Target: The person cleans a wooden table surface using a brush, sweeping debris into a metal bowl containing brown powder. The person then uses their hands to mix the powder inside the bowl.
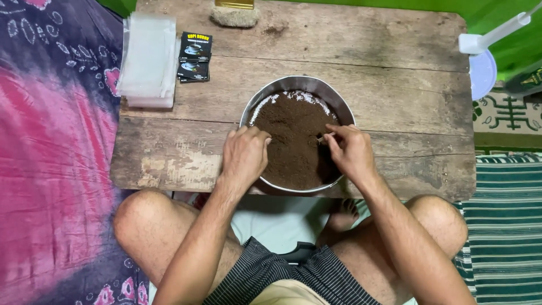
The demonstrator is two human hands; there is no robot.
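A round metal bowl [265, 93] full of dark brown powder [293, 135], with a little white powder along its far edge, stands on a low worn wooden table [384, 73]. My left hand [244, 155] rests over the bowl's left rim, fingers curled; what it grips is hidden. My right hand [350, 149] is at the bowl's right side, pinching a small thin handle, perhaps a spoon [322, 137], whose end is in the powder.
A stack of clear plastic bags [148, 59] and some small black packets [195, 55] lie at the table's far left. A beige block [235, 16] sits at the far edge. A white stand [480, 45] is at right. My bare knees flank the table's near edge.
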